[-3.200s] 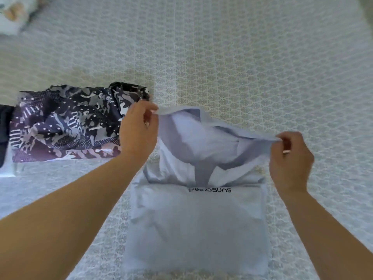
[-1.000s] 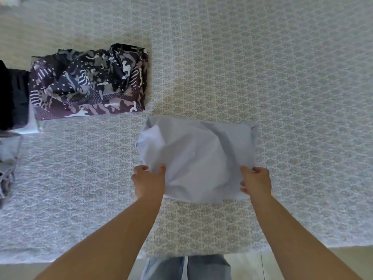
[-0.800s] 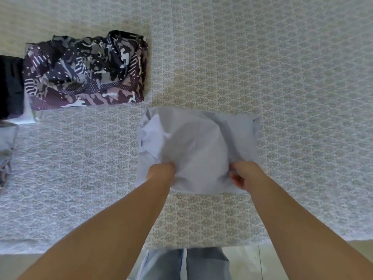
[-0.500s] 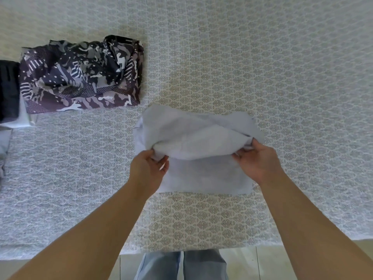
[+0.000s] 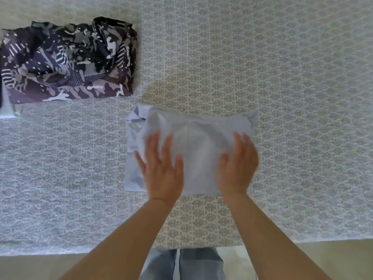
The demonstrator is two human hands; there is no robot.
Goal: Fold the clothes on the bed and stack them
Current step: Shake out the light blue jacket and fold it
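Observation:
A pale blue garment (image 5: 198, 138) lies folded into a rough square on the patterned bed cover (image 5: 282, 98), near the bed's front edge. My left hand (image 5: 161, 168) lies flat on its left half with fingers spread and straight. On the right half my right hand (image 5: 237, 164) presses down the same way, palm down, fingers straight. Both hands are slightly blurred. A folded dark camouflage-print garment (image 5: 68, 61) sits at the back left, apart from the blue one.
A white item (image 5: 8, 112) shows under the camouflage garment at the left edge, with something dark beside it. The bed's front edge (image 5: 302, 241) runs along the bottom, with floor and my trouser legs (image 5: 181, 263) below it.
Both hands let go of the folded-over edge of the blue garment and now lie flat on top of it. The fold has been laid down away from me.

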